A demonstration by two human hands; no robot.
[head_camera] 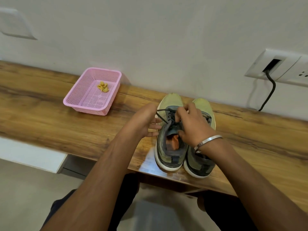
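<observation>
A pair of sneakers with yellow-green toes and grey heels stands side by side on the wooden table [50, 117], toes toward the wall. The left shoe [166, 157] shows an orange insole [175, 141]. Its dark lace [162, 120] runs out to my left hand [143, 120], which pinches the lace's loop at the shoe's left side, lower fingers stretched toward the shoe. My right hand [191, 125], with a metal bangle on its wrist, lies over the lacing, its fingers curled round the laces and its thumb at the tongue. It hides much of the right shoe [200, 164].
A pink perforated basket [86, 107] sits at the back left of the table with a small yellow crumpled thing [103, 86] inside. A wall socket [273, 65] with a black cable [270, 92] is at the right. My knees are below the table's front edge.
</observation>
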